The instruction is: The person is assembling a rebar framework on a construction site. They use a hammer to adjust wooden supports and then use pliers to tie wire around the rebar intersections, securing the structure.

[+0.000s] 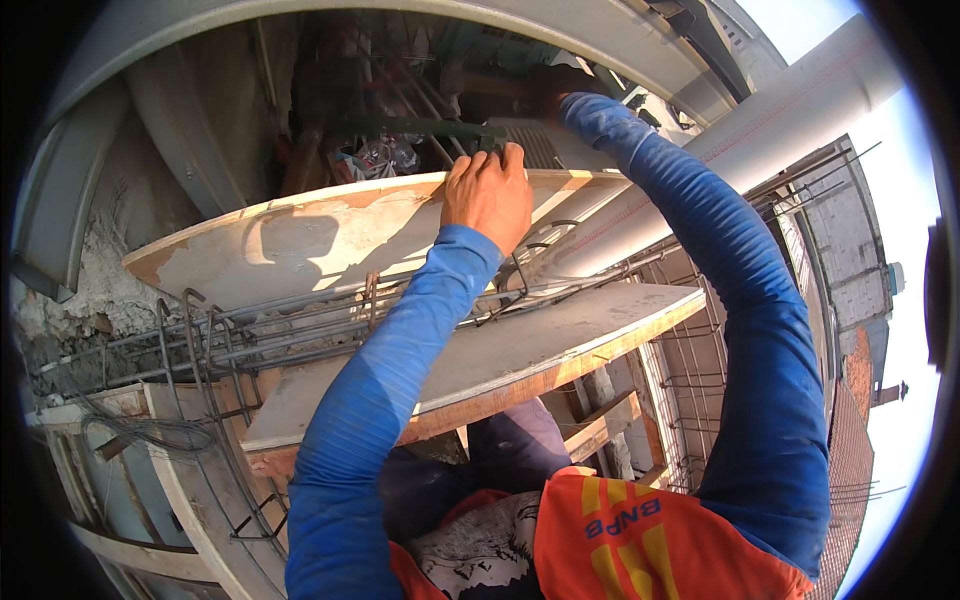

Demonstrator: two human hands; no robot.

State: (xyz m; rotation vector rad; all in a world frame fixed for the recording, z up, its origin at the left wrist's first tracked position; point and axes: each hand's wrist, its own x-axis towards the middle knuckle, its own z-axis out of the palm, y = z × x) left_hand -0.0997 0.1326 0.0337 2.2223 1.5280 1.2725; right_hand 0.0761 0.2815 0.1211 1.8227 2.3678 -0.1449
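My left hand (pixel 490 197) is closed over the top edge of a pale, worn plywood board (pixel 365 230), which stands on edge across the far side. Farther right, my right arm in a blue sleeve (pixel 700 195) reaches over that board into deep shade. Darkness hides the fingers of my right hand (pixel 552 92), and what they touch does not show. Nearer to me, a second plywood panel (pixel 520 350) lies beneath my left forearm. Between the two boards runs a cage of steel rebar (pixel 290 335).
A thick pale pipe (pixel 790 110) slants up to the right. Bent rebar hooks (pixel 195 320) and coiled wire (pixel 160 430) stick out at left. A curved metal beam (pixel 330 8) crosses overhead. Timber framing (pixel 600 425) and rebar mesh (pixel 690 390) show lower down, with buildings at far right.
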